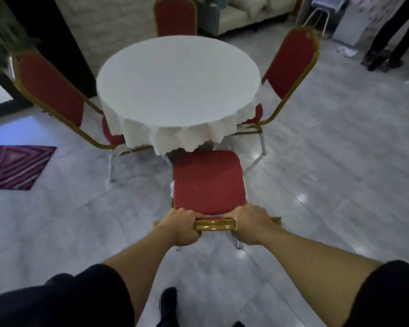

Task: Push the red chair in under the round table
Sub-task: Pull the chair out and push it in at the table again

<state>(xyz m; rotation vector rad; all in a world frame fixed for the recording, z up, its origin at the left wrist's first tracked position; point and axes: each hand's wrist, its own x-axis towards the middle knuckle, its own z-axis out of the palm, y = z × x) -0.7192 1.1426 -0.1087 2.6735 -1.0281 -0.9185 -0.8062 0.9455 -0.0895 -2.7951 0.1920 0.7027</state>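
Note:
The red chair [208, 180] with a gold frame stands in front of me, its seat's far edge just at the hanging cloth of the round table [177, 86]. The table wears a white tablecloth. My left hand [182, 226] and my right hand [252, 224] both grip the gold top rail of the chair's back, one at each end, with a short stretch of rail showing between them. The chair's backrest is hidden below the rail from this angle.
Three more red chairs stand tucked around the table: left [50, 90], far [175, 16], right [291, 62]. A striped rug [14, 166] lies on the floor at left. A person's legs [387, 43] stand at the far right. Glossy tiled floor all around.

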